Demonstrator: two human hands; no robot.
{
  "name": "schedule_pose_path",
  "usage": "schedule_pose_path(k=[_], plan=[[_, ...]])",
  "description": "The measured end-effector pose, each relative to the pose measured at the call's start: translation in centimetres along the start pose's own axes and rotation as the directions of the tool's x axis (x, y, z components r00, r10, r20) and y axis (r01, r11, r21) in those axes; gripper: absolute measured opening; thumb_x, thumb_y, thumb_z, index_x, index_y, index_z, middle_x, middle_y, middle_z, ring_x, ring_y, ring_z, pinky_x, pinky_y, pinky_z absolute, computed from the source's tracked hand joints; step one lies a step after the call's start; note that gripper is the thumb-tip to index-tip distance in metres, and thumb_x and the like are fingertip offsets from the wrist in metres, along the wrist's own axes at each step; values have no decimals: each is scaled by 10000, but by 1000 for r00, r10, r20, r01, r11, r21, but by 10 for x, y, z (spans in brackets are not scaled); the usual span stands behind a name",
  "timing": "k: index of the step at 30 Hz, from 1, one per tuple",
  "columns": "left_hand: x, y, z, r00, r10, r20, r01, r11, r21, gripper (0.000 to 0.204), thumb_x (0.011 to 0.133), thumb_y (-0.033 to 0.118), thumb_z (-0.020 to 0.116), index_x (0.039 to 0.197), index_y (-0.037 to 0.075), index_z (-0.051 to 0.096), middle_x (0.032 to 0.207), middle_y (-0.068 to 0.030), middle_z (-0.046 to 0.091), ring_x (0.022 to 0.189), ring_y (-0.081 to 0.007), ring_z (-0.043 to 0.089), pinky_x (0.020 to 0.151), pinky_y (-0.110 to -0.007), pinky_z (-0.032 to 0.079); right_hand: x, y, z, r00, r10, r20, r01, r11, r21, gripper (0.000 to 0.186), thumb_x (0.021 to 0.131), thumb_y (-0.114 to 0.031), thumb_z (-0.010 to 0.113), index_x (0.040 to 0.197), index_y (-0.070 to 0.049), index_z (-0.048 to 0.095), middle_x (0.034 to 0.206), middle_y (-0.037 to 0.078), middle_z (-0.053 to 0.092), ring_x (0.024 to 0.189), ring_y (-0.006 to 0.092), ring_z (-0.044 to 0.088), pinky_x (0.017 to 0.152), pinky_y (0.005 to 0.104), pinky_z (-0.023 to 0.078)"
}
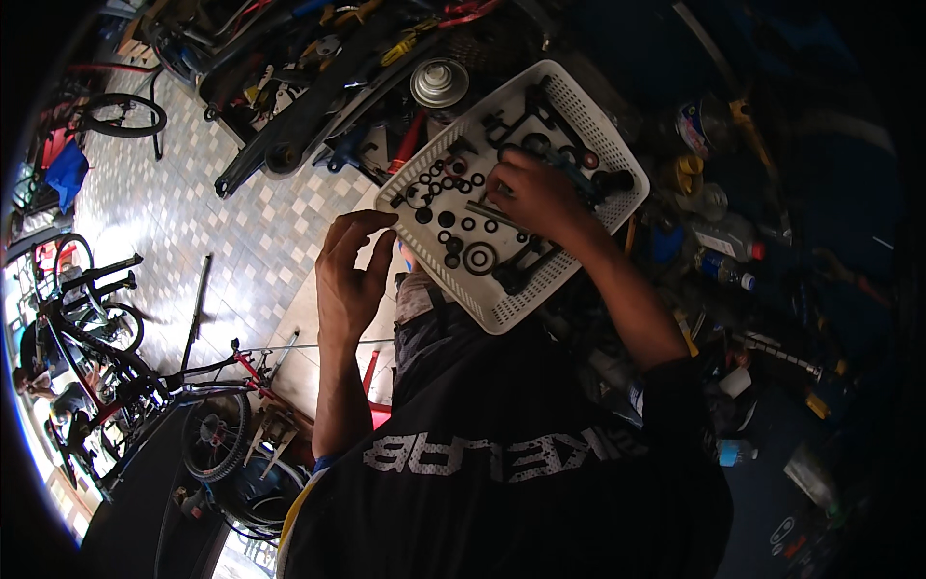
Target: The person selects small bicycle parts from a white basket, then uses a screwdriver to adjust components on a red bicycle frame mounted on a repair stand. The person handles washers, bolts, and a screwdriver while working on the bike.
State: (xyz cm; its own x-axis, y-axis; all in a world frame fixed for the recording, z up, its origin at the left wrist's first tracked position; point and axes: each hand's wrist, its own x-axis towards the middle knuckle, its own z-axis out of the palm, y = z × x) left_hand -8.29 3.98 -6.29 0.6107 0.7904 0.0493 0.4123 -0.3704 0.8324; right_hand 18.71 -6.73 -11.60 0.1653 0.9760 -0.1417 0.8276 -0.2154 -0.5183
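Observation:
A white perforated plastic tray holds several black washers and rings, a larger ring, a metal rod and darker mechanical parts. My left hand is at its left corner, fingertips at the rim, thumb apart from the curved fingers. Inside the tray my right hand reaches down with curled fingers among the parts; what its fingertips hold, if anything, is hidden.
Tools crowd the surface above the tray, beside a spray can. Bottles and clutter lie to the right. Bicycles stand on the tiled floor at left; a person is partly visible there.

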Motion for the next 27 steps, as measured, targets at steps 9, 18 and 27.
schedule_pose_path(k=[9,18,27], plan=[[2,4,4,999,50,-1,-51,998,-34,173,923,-1,710,1092,1,745,1113,-130,744,996,-237,722,803,-322,580,-3,1,3,997,-4,-78,5,1000,12,223,875,-201,769,1068,-106,711,1073,35,618,931,242,696,795,406,577],[-4,3,0,999,36,-13,-36,998,-43,177,927,41,711,1101,34,745,1115,-113,735,998,-258,715,812,-351,570,7,-8,16,993,-119,7,118,982,-150,267,873,-189,768,1121,-103,714,1111,20,606,1004,234,679,804,405,590],[-8,5,-1,998,62,-22,-63,997,-48,160,933,2,694,1087,-4,738,1105,-133,742,983,-232,720,790,-319,579,8,-10,14,978,-209,6,207,961,-181,237,871,-155,770,1088,-74,718,1093,37,618,1017,242,676,811,406,588]])
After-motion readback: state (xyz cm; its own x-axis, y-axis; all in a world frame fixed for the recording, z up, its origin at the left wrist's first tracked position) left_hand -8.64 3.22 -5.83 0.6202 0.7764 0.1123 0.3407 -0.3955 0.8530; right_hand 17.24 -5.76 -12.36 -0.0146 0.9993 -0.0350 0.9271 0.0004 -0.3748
